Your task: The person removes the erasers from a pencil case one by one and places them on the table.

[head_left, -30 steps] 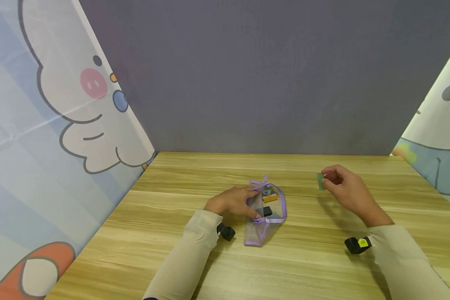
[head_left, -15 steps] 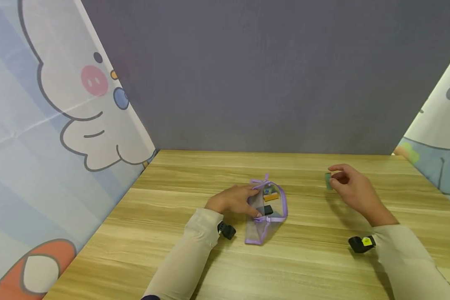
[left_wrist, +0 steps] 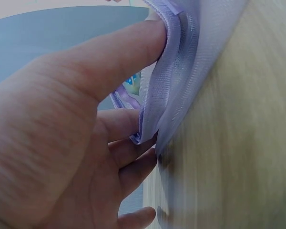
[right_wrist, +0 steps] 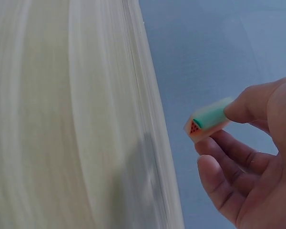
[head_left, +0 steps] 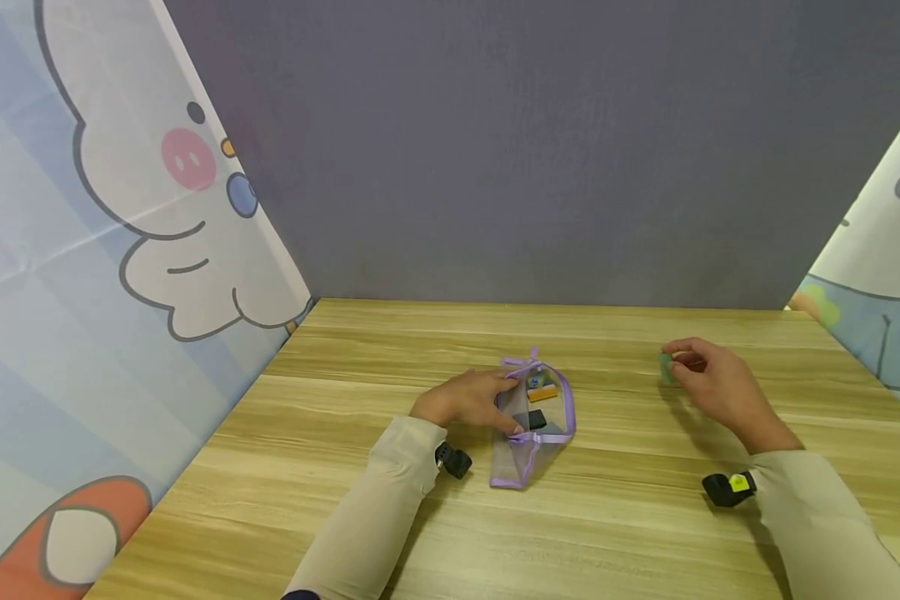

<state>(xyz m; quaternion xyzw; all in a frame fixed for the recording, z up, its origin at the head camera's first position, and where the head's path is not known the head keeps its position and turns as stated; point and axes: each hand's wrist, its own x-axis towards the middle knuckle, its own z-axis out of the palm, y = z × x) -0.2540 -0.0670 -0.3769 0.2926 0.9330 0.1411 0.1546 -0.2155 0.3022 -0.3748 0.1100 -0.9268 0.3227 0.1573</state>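
the left hand [head_left: 471,402] is gripping a purple-trimmed mesh zipper pouch [head_left: 567,406] near the middle of the table [head_left: 607,517], its thumb and index finger spreading apart along the zippered edge and hooking behind it. the pouch is lying on the table with its mouth gaping, and three small things are showing inside: a partly blue item [head_left: 535,382] near the far end, an orange-yellow block [head_left: 542,392] just beside it, and a black block [head_left: 537,419] nearer the person

well to the right of the pouch, the right hand [head_left: 720,387] is pinching a small green eraser-like block [right_wrist: 210,117] between thumb and fingers, and a red watermelon-slice print is showing on its pale end. this hand is hovering above the table and its shadow is falling on the wood

both arms are wearing pale sleeves [head_left: 382,500], with a black wrist device [head_left: 457,462] sitting at the left cuff and another [head_left: 723,490] at the right. a dark grey panel [head_left: 495,150] is standing behind the table, and cartoon-printed curtains [head_left: 30,333] are hanging at both sides
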